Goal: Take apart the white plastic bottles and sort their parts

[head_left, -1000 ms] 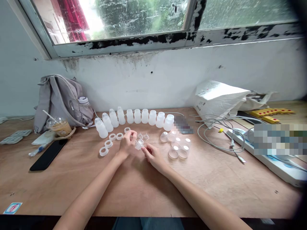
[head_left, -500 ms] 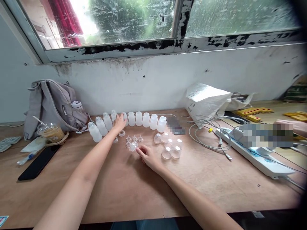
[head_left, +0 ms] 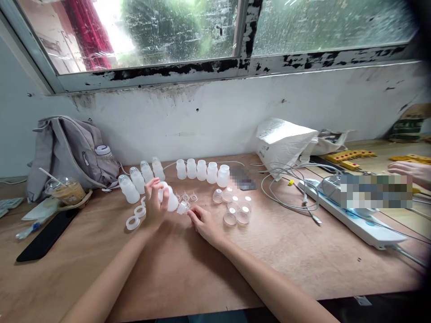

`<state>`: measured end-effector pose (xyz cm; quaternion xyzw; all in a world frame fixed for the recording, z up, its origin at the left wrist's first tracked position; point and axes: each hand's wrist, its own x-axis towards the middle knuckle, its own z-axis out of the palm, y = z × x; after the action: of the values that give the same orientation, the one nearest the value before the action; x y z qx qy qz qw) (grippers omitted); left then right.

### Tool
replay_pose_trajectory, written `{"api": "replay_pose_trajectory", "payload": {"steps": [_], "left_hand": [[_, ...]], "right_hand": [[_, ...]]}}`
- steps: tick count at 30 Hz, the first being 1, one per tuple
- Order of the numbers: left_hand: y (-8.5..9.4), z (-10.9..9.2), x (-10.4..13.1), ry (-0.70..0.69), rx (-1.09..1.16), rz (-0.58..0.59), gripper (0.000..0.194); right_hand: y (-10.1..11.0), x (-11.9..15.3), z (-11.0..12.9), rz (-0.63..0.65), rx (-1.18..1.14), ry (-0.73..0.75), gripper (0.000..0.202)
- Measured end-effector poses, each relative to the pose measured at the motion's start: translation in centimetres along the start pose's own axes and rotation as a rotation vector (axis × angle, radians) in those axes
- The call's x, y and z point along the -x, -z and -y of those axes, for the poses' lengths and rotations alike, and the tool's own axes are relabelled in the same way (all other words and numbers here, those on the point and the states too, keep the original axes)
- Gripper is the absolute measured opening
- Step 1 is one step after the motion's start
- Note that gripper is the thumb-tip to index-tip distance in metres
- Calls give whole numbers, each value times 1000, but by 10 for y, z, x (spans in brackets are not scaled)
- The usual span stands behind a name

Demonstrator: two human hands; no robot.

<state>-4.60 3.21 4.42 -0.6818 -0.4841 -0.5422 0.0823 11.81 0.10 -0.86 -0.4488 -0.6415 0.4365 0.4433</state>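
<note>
My left hand [head_left: 156, 206] is closed around a frosted baby bottle [head_left: 172, 200], tilted with its mouth toward the right. Pinched in the fingers of my right hand [head_left: 204, 225] is a small clear teat piece [head_left: 182, 207], right by the bottle's mouth; whether the two touch I cannot tell. Behind them lie several clear teats [head_left: 193, 197]. White collar rings [head_left: 132, 223] rest left of my left hand. To the right sit several clear dome caps [head_left: 230, 218]. Open bottles [head_left: 201, 170] stand in a row at the back, and capped bottles [head_left: 128, 189] stand on the left.
On the left are a grey backpack [head_left: 67, 152], a plastic drink cup [head_left: 69, 190] and a black phone [head_left: 47, 235]. At right lie coiled cables [head_left: 286, 197], a white power strip [head_left: 357, 226], a white bag [head_left: 283, 139] and another person's hand [head_left: 412, 172].
My left hand has taken a bottle from the back row and brought it forward to my right hand, which stays in place with the teat piece. The view has shifted slightly.
</note>
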Motion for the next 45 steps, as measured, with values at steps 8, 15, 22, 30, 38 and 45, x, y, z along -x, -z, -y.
{"api": "replay_pose_trajectory", "payload": {"steps": [8,15,22,30,38,45], "left_hand": [[6,-3,48,-5,110,21,6],[-3,3,58,182,305,126,20],[-8,-3,62,318,328,380,52],[5,5,48,18,102,509,56],[12,12,44,-244,40,616,52],[18,13,39,-265,44,695,57]], "right_hand": [[6,-1,-1,-40,-9,5,24],[6,-1,2,-71,-68,-3,24],[16,-3,8,-139,-126,23,23],[20,-2,12,-146,-80,56,19],[19,0,9,-109,174,168,16],[20,1,11,-74,264,207,13]]}}
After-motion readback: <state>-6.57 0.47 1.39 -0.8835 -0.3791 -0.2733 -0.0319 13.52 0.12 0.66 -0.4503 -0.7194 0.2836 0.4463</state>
